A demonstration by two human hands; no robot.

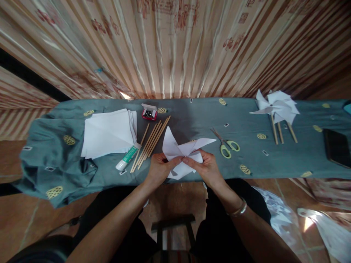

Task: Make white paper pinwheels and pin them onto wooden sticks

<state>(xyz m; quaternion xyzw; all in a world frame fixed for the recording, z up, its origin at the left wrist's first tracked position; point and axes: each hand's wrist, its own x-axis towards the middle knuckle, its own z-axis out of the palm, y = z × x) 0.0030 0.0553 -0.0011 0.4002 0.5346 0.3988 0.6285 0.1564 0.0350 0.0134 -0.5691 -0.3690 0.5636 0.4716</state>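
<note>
A white paper pinwheel [178, 149] is held between both hands over the table's front edge. My left hand [161, 166] grips its left side, the thumb pressed near the centre. From the right, my right hand [205, 166] pinches it too, its thumb tip meeting the left one at the middle. The other fingers are hidden behind the paper. Left of the hands lie several thin wooden sticks [153, 142] and a glue stick [128, 157]. Green-handled scissors [226, 144] rest with their blades apart on the right.
A stack of white paper [109, 133] lies left on the green cloth [192, 113]. Behind the sticks stands a small open red box [149, 112] with dark pieces inside. Finished pinwheels on sticks [276, 106] lie at the right, near a dark phone [337, 148]. A curtain [175, 51] hangs behind.
</note>
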